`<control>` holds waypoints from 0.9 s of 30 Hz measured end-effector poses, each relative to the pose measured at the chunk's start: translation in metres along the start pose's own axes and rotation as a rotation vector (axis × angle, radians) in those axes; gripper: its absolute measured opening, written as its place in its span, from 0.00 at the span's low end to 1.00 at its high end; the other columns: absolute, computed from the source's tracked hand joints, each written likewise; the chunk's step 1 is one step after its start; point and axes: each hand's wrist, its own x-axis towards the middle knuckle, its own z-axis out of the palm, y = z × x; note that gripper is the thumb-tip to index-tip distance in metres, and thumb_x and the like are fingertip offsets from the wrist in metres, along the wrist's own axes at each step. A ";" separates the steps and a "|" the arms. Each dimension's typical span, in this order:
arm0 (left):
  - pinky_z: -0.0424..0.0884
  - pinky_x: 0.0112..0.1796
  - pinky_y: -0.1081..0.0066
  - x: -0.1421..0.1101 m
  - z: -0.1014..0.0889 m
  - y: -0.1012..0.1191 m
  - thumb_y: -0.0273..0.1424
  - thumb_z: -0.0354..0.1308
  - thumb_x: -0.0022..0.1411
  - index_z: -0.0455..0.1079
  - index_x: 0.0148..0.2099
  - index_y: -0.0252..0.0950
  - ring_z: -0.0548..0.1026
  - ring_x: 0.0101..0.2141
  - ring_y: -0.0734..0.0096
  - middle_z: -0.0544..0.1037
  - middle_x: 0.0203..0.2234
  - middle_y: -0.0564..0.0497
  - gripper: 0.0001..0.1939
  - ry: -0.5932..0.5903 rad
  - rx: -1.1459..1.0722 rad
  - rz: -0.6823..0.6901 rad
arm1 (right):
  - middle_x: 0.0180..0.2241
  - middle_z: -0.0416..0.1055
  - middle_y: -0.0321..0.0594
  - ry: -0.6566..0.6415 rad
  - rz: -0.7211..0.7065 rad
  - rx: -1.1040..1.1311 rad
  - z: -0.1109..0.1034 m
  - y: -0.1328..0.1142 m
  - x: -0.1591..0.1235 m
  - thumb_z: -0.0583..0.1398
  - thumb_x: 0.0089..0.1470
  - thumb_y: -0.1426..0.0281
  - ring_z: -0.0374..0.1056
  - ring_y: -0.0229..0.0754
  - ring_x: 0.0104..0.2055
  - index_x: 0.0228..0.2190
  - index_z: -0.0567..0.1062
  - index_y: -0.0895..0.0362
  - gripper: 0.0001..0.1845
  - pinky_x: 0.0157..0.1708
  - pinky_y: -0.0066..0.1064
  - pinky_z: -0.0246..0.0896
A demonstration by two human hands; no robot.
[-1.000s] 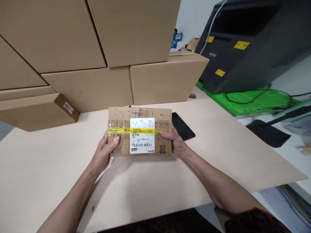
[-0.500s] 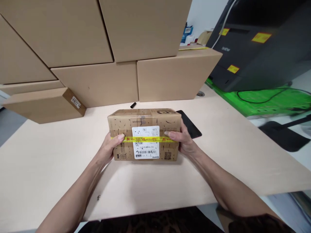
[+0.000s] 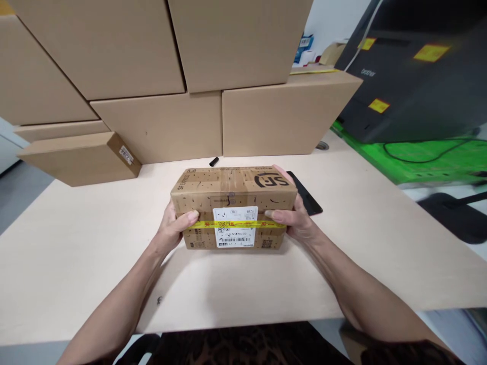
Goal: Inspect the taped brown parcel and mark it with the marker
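Between my two hands is a brown cardboard parcel box [image 3: 201, 203] with black printing, "SF" showing on its top. A white shipping label [image 3: 236, 215] is stuck on the side facing me, and a strip of yellow tape [image 3: 207, 224] runs across it. My left hand [image 3: 175, 223] grips the left end, thumb on the front side. At the right end my right hand [image 3: 294, 219] does the same, its fingers partly hidden behind the box. Behind the right hand a flat black device [image 3: 308, 195] lies partly covered on the table.
Large cardboard boxes [image 3: 152, 129] are stacked along the back of the table [image 3: 95, 253]. A flatter carton [image 3: 79, 157] stands at the left. A small black object [image 3: 214, 161] lies behind the parcel. On the right, a dark printer [image 3: 411, 96] rests on a green surface [image 3: 414, 165].
The parcel has tipped, so more of its top with the "SF" print shows and the labelled side looks shorter. Both hands keep their grip. The whole view has shifted slightly.
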 end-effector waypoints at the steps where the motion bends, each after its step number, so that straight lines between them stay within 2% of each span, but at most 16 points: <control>1: 0.78 0.61 0.47 0.000 -0.001 -0.001 0.50 0.79 0.51 0.60 0.76 0.42 0.75 0.65 0.38 0.80 0.61 0.38 0.57 0.006 0.008 0.026 | 0.65 0.73 0.41 -0.008 -0.016 -0.018 0.000 -0.001 0.000 0.80 0.37 0.60 0.68 0.65 0.68 0.70 0.63 0.38 0.62 0.72 0.66 0.59; 5: 0.72 0.66 0.46 0.002 -0.004 -0.006 0.56 0.79 0.49 0.53 0.79 0.49 0.70 0.69 0.38 0.72 0.69 0.40 0.63 0.009 0.009 0.130 | 0.69 0.68 0.37 -0.091 -0.065 -0.078 -0.003 0.000 0.001 0.79 0.40 0.57 0.64 0.62 0.72 0.72 0.56 0.33 0.64 0.74 0.65 0.56; 8: 0.71 0.67 0.47 0.003 -0.004 -0.007 0.58 0.78 0.49 0.52 0.78 0.51 0.69 0.69 0.39 0.70 0.69 0.41 0.63 0.003 0.012 0.185 | 0.68 0.68 0.36 -0.130 -0.099 -0.105 -0.005 0.000 0.002 0.79 0.41 0.58 0.66 0.61 0.70 0.70 0.58 0.31 0.61 0.72 0.64 0.61; 10: 0.72 0.65 0.49 0.003 -0.004 -0.005 0.56 0.78 0.50 0.56 0.76 0.51 0.70 0.68 0.40 0.71 0.67 0.43 0.58 0.011 0.022 0.214 | 0.65 0.70 0.36 -0.123 -0.112 -0.132 -0.004 -0.001 0.002 0.80 0.40 0.58 0.69 0.61 0.67 0.66 0.63 0.32 0.55 0.68 0.63 0.66; 14: 0.78 0.58 0.54 0.002 -0.006 -0.003 0.49 0.78 0.53 0.67 0.66 0.53 0.73 0.64 0.44 0.74 0.61 0.47 0.41 0.043 0.054 0.258 | 0.56 0.74 0.39 -0.078 -0.107 -0.172 0.000 -0.006 -0.001 0.81 0.37 0.57 0.72 0.62 0.61 0.56 0.69 0.37 0.46 0.62 0.62 0.70; 19: 0.79 0.53 0.57 -0.001 -0.006 -0.003 0.46 0.81 0.49 0.69 0.62 0.53 0.75 0.58 0.47 0.73 0.60 0.49 0.40 0.042 0.065 0.264 | 0.50 0.75 0.39 -0.035 -0.130 -0.178 -0.001 -0.004 -0.005 0.80 0.38 0.54 0.73 0.59 0.54 0.49 0.69 0.39 0.40 0.56 0.60 0.74; 22: 0.78 0.55 0.55 -0.002 -0.003 -0.001 0.44 0.81 0.49 0.67 0.65 0.53 0.74 0.59 0.46 0.72 0.62 0.48 0.43 0.003 0.086 0.217 | 0.52 0.74 0.39 -0.019 -0.138 -0.182 -0.004 -0.003 -0.005 0.79 0.40 0.55 0.72 0.59 0.56 0.51 0.71 0.38 0.39 0.58 0.59 0.73; 24: 0.78 0.55 0.53 -0.003 -0.002 0.002 0.45 0.80 0.50 0.68 0.66 0.53 0.74 0.59 0.45 0.72 0.62 0.47 0.43 -0.006 0.096 0.190 | 0.57 0.73 0.39 -0.015 -0.131 -0.171 -0.005 -0.002 -0.005 0.79 0.41 0.55 0.71 0.61 0.60 0.56 0.71 0.36 0.42 0.61 0.60 0.72; 27: 0.79 0.50 0.56 -0.007 0.001 0.003 0.45 0.79 0.53 0.70 0.61 0.52 0.76 0.54 0.49 0.75 0.57 0.48 0.36 -0.010 0.100 0.193 | 0.60 0.72 0.37 -0.034 -0.112 -0.145 -0.005 -0.003 -0.003 0.79 0.40 0.56 0.69 0.61 0.64 0.61 0.68 0.34 0.49 0.64 0.60 0.70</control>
